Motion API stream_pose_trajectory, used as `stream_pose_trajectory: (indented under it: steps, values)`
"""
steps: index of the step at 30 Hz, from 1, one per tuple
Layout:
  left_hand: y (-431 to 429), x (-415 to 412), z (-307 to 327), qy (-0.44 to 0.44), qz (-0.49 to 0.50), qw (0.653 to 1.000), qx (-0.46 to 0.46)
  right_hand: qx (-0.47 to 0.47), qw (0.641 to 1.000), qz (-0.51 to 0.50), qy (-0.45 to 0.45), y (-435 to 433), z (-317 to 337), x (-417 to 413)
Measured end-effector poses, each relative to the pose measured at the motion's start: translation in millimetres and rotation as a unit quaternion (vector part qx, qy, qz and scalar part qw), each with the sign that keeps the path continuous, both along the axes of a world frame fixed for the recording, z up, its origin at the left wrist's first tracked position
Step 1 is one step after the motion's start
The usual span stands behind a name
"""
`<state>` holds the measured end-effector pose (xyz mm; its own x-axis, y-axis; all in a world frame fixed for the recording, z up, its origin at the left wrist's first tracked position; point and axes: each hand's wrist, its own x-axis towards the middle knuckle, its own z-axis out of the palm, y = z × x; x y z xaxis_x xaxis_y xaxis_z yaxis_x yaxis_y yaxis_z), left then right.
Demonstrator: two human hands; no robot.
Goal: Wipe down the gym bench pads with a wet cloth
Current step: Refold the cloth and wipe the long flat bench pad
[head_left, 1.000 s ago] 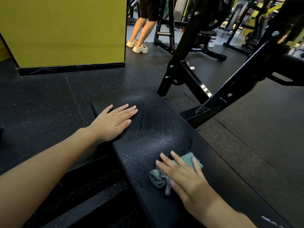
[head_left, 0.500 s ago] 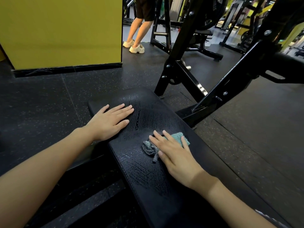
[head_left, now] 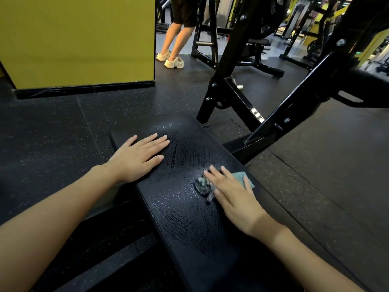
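Right hand point(head_left: 233, 197), fingers straight, pressing wet cloth point(head_left: 242, 179), has slid it up from near end to mid pad surface point(head_left: 189, 228) by right edge; left hand point(head_left: 139, 157) flat, empty, bracing far end; wet streaks spreading, wiping probably midway.

Upper left: flat yellow wall point(head_left: 77, 39), edged at the bottom by a glossy black baseboard point(head_left: 84, 89). Underfoot everywhere: black rubber floor point(head_left: 46, 140) flecked with pale specks, tile seams visible. Right of centre: slanted black steel frame point(head_left: 226, 66) with bolts, catching glints of light. Behind it: a padded seat point(head_left: 257, 41) on black legs. Past the wall's edge: 1 person point(head_left: 179, 39) standing in pale clogs. Far right: more black-and-yellow machines point(head_left: 291, 24), dimly lit.
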<state>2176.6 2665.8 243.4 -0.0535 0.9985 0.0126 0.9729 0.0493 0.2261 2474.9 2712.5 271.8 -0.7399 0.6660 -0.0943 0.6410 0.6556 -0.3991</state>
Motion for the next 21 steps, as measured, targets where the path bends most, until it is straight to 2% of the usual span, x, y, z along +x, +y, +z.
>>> stream_pose_trajectory:
  steps: [8, 12, 16, 21]
  values:
    - [-1, 0, 3, -0.006, 0.001, 1.000, -0.010, 0.018, 0.999, -0.038, 0.000, 58, -2, -53]
    - [-2, 2, 5, -0.001, 0.002, 1.000, -0.012, 0.024, 0.999, -0.027, 0.017, 35, -1, -26]
    - [-2, 3, 4, 0.003, 0.006, 1.000, -0.014, 0.011, 1.000, -0.024, -0.007, -2, -1, 7]
    - [-1, 2, 2, 0.000, 0.005, 1.000, -0.008, 0.017, 0.999, 0.020, -0.021, -46, -1, 8]
